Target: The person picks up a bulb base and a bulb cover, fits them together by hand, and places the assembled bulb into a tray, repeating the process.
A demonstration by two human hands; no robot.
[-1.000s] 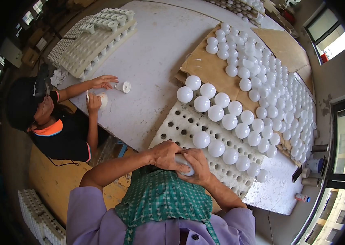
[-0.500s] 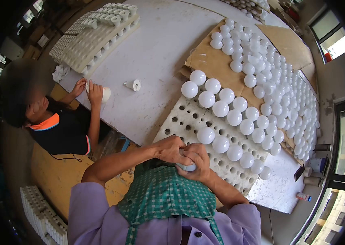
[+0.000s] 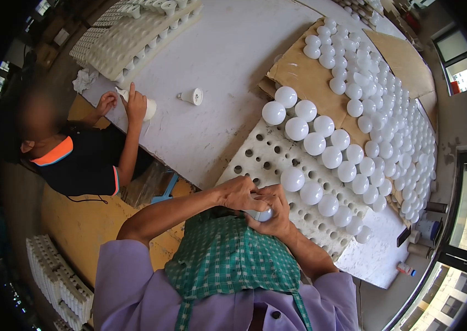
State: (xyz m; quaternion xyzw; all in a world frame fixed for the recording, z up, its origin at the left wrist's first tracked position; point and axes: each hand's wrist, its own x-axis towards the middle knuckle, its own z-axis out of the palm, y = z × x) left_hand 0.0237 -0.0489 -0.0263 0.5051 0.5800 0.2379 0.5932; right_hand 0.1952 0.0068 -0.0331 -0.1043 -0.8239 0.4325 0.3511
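Note:
Close to my body, both hands are closed around one light bulb (image 3: 265, 215) with a whitish globe. My left hand (image 3: 238, 193) grips its upper left side, and my right hand (image 3: 276, 211) wraps the right side. Fingers hide most of the bulb, including its base. Just beyond my hands lies a white foam tray (image 3: 250, 160) full of round holes. Several white bulbs (image 3: 311, 193) stand in a short row on it, and further rows (image 3: 314, 143) fill its far side.
A co-worker (image 3: 79, 160) sits at the left, hands by a white roll (image 3: 150, 109). One lamp (image 3: 194, 96) lies on the table (image 3: 217, 60). Stacked trays (image 3: 134, 49) stand at the far left. Many globes cover cardboard (image 3: 294, 71) at the right.
My view has shifted slightly, moving the table things to the right. More of the bulb's globe shows between my hands. The co-worker's hands have moved slightly, with one finger now raised.

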